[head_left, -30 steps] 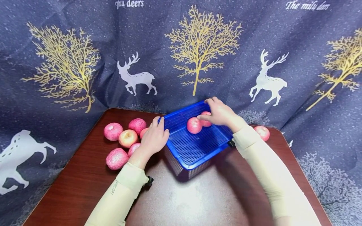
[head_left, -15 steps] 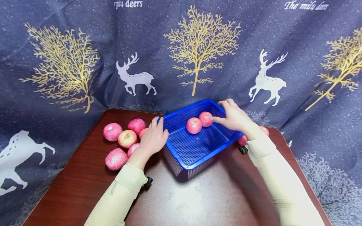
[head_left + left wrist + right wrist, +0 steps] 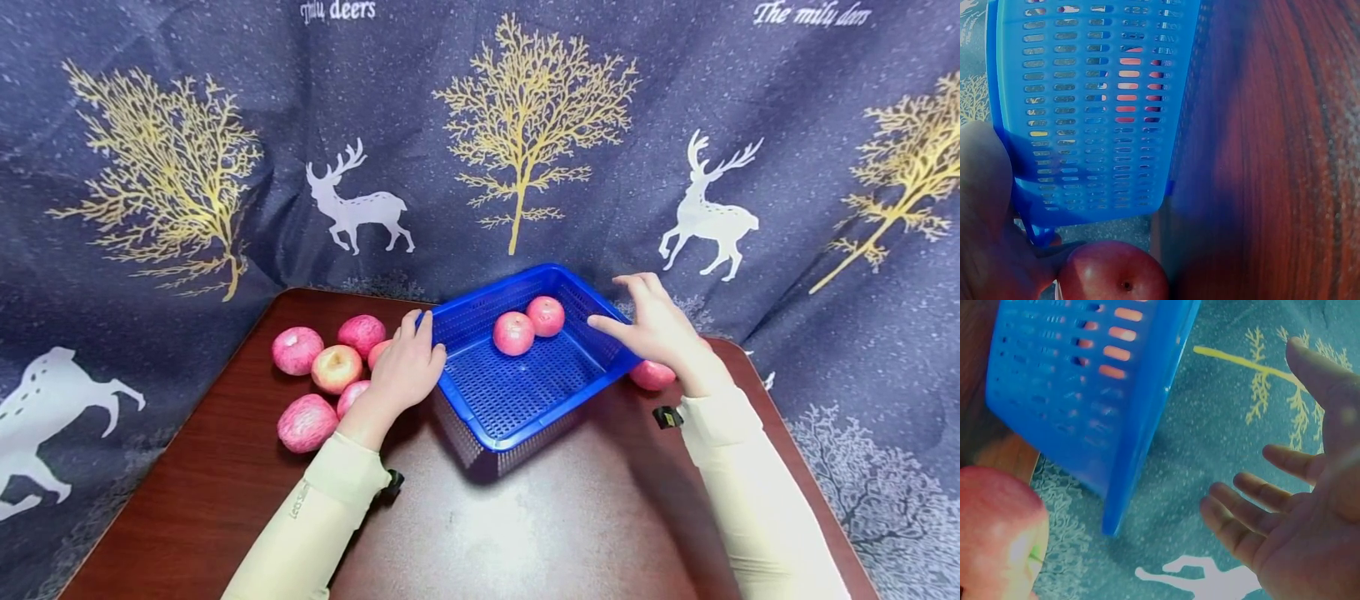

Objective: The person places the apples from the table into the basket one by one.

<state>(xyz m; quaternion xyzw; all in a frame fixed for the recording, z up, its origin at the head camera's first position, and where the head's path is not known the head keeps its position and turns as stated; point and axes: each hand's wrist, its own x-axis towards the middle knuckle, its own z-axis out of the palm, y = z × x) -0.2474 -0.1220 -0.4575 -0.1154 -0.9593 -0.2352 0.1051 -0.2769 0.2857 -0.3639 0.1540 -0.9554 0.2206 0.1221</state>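
A blue plastic mesh basket (image 3: pixel 562 408) stands mid-table with two red apples inside, one apple (image 3: pixel 513 333) beside the other apple (image 3: pixel 546 316). My left hand (image 3: pixel 407 367) grips the basket's left rim, thumb over the edge in the left wrist view; a red apple (image 3: pixel 1113 272) lies just below that hand. Over the right rim hovers my right hand (image 3: pixel 663 333), fingers spread and holding nothing. The right wrist view shows its palm (image 3: pixel 1300 525) apart from the basket wall. Under the right wrist, a red apple (image 3: pixel 651 377) sits on the table outside the basket.
Left of the basket lie several more apples, including a yellowish apple (image 3: pixel 337 369) and a large red apple (image 3: pixel 307 422). The brown wooden table (image 3: pixel 480 533) ends at a dark blue cloth (image 3: pixel 427 108) printed with deer and trees, hanging close behind the basket.
My right hand has drawn back to the right, out of the basket and away from the apples inside. The apple right of the basket shows more. My left hand stays at the rim.
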